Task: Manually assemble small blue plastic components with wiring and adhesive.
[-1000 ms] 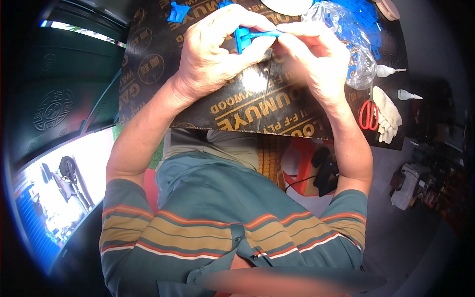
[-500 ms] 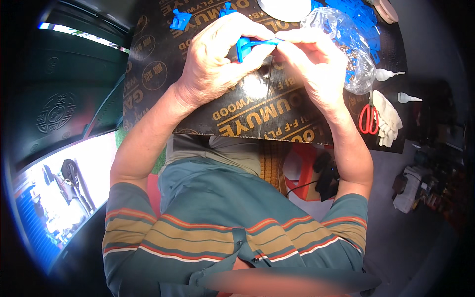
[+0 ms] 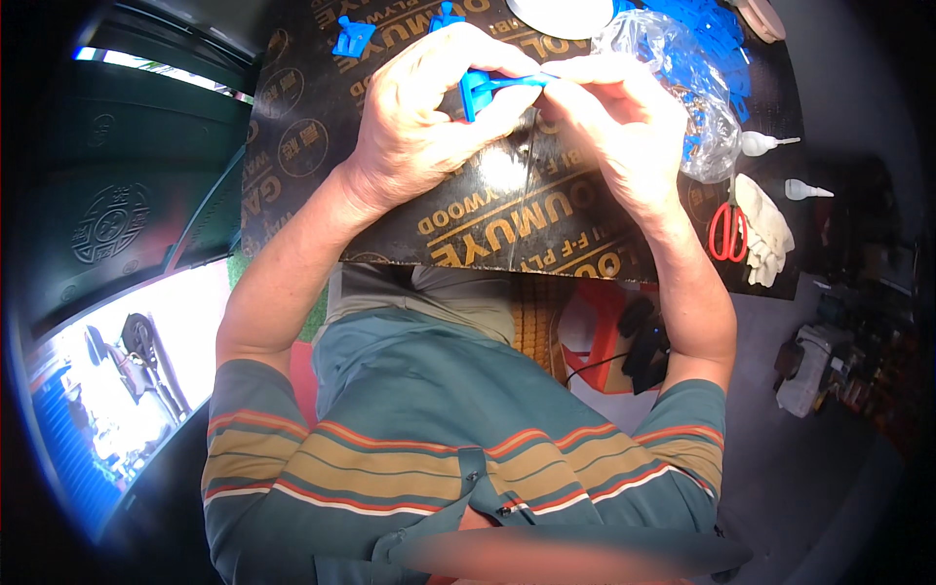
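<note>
Pinching a small blue plastic part (image 3: 485,90) between them, both hands meet above the middle of the dark plywood board (image 3: 390,185). The left hand (image 3: 429,122) curls closed around the part's blocky end, while the right hand (image 3: 624,127) grips its thin flat end with thumb and fingertips drawn tight. Handling a piece this small looks best done with firm, steady pressure from both sides and the hands braced close together, so it cannot twist or slip.

Just right of the right hand lies a clear plastic bag (image 3: 682,88), crumpled and open, holding many more blue plastic parts; what else is inside I cannot tell. Two loose blue parts (image 3: 351,37) sit at the far left of the board. Near the right edge lie red-handled scissors (image 3: 723,232) on a pale glove (image 3: 765,229), with two small white nozzle bottles (image 3: 765,144) nearby.
</note>
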`<state>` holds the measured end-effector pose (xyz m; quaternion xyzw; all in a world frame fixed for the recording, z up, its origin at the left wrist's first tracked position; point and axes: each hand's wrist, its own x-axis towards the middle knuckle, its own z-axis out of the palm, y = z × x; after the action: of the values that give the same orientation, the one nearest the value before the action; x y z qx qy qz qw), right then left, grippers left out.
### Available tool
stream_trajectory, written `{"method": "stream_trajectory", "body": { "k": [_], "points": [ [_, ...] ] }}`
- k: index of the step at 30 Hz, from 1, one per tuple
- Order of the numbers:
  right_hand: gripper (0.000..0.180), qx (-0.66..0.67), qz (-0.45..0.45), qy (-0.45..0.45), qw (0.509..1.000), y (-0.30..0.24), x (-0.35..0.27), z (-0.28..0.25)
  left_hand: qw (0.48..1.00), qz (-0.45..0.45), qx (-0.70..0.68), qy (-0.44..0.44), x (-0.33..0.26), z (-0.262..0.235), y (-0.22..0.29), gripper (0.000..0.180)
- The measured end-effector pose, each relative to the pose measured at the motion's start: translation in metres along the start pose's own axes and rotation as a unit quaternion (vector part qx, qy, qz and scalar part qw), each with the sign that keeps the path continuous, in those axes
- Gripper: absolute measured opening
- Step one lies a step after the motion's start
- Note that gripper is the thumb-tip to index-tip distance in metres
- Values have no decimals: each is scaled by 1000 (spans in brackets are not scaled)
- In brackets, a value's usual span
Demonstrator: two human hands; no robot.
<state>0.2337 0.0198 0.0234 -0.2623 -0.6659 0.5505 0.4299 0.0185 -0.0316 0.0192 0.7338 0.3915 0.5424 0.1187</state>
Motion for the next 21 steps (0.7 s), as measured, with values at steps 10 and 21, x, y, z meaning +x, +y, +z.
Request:
{"method": "stream_trajectory", "body": {
  "k": [10,21],
  "points": [
    [20,4,3,4,1000,1,0,1,999,-28,-20,-5,-1,1,2,20],
    [22,-37,-36,3,999,-2,-2,0,999,26,19,1,0,1,3,27]
  ]
}}
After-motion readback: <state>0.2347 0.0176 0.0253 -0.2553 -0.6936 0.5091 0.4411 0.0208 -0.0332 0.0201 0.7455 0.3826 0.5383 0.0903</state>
